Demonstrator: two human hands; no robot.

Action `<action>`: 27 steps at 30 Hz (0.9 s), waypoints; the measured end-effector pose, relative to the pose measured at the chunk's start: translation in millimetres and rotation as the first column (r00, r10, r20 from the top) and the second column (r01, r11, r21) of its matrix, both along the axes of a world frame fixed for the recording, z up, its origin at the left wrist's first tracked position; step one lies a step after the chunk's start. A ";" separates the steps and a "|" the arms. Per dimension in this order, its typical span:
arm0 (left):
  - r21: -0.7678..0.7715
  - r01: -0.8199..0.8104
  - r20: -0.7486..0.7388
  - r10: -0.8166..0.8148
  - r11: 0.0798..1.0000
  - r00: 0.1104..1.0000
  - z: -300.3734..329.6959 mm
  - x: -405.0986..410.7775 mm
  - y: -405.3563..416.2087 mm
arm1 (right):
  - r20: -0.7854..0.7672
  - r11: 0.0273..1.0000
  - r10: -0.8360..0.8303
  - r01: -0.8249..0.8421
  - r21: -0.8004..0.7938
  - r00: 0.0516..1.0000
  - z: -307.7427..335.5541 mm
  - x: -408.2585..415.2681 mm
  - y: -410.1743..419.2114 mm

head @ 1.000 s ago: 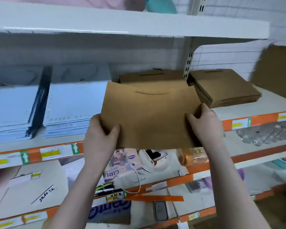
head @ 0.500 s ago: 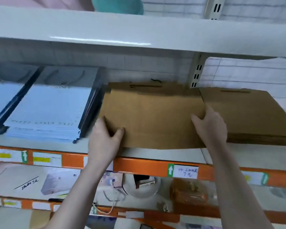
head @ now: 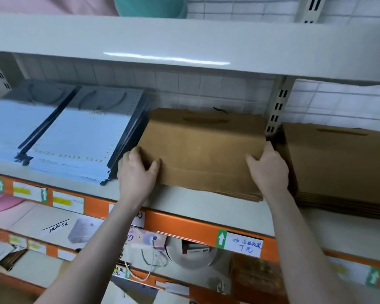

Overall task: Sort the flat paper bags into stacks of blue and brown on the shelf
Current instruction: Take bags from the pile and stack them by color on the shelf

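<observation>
Left grip point(head: 138, 172) and right grip point(head: 269, 170) are each pinching a near corner of the top brown bag point(head: 203, 148), thumbs on top. It's lying flat on the middle brown stack point(head: 246, 195) on the shelf point(head: 202, 207), sitting between the blue stacks point(head: 79, 141) and another brown stack point(head: 342, 167).

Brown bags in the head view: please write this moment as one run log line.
left hand: holds brown bags | right hand: holds same | bags: on shelf, between blue stack and brown stack

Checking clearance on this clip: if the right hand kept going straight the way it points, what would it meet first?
Probably the slotted shelf upright: the right hand, gripping the brown bag, points up and back along the bag's right edge. Depth is unclear.
</observation>
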State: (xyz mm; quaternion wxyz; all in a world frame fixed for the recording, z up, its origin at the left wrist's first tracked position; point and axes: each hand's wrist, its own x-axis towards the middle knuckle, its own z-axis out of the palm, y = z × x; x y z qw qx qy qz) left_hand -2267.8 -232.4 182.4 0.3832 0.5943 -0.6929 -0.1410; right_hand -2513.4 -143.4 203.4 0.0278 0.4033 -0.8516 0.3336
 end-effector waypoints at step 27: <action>-0.130 0.142 0.231 -0.109 0.981 0.967 1.5 -0.4 -28.5 | -0.195 0.980 -0.105 0.135 0.149 0.975 -7.2 29.9 -8.6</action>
